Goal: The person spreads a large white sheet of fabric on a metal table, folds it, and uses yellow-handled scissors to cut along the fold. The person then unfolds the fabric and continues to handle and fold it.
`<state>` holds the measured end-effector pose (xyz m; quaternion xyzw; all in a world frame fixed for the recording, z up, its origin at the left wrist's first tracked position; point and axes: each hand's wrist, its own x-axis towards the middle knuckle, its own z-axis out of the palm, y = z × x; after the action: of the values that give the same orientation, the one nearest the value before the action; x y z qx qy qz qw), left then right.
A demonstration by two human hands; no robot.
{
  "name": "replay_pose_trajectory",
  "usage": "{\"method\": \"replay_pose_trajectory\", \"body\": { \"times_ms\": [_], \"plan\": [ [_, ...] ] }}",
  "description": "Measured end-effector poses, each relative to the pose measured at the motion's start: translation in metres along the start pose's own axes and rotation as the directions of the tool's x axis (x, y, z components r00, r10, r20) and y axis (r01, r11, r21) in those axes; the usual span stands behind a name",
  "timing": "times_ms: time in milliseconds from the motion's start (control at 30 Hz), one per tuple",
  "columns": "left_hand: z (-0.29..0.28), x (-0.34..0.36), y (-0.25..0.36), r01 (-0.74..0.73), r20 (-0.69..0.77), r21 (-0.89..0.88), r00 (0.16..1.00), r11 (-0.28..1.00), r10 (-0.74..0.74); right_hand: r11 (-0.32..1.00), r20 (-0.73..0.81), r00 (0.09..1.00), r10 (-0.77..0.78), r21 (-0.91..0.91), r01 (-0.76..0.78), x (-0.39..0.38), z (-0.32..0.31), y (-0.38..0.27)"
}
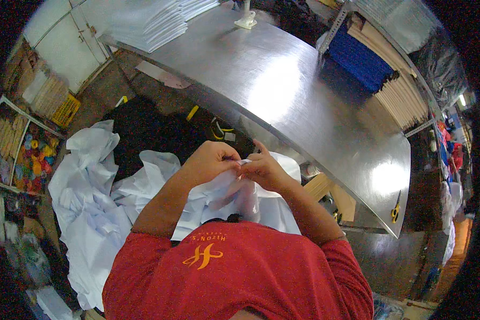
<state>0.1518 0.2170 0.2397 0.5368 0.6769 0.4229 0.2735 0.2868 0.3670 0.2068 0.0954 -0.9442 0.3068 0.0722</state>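
Note:
White cloth (88, 208) lies in loose folds over my lap and spills off to the left. My left hand (214, 158) and my right hand (262, 168) meet just in front of my chest, above the lap. The fingers of both are pinched on an edge of this cloth, close together. My right index finger sticks up a little. Between and below the hands a thin, sheer part of the cloth hangs down. The exact spot under the fingertips is too small to make out.
A shiny metal table (282, 80) slants across ahead, bearing a stack of folded white cloth (149, 24) and yellow-handled scissors (396, 212). A shelf at the right holds blue (360, 58) and beige folded cloth (402, 101). Colourful spools (36, 160) fill a rack at left.

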Motion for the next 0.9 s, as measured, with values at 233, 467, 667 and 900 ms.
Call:
{"method": "replay_pose_trajectory", "body": {
  "times_ms": [233,467,667,900],
  "plan": [
    [-0.084,-0.003,-0.046,0.270,-0.523,0.464,0.852,0.844,0.014,0.861,-0.738,0.454,0.499,0.363,-0.355,-0.112,-0.140,0.026],
    [-0.137,-0.043,-0.113,0.292,-0.586,0.446,0.810,0.846,0.029,0.800,-0.968,-0.147,0.206,0.253,-0.545,-0.314,-0.343,0.026],
    [-0.101,-0.006,-0.101,0.058,-0.459,0.569,0.850,0.821,0.258,0.614,-0.998,-0.036,0.056,0.062,-0.787,-0.321,-0.409,-0.025],
    [-0.063,0.039,-0.070,-0.152,-0.262,0.174,0.945,0.973,0.195,0.262,-0.980,-0.186,-0.072,0.161,-0.951,-0.359,-0.478,-0.070]
  ]
}}
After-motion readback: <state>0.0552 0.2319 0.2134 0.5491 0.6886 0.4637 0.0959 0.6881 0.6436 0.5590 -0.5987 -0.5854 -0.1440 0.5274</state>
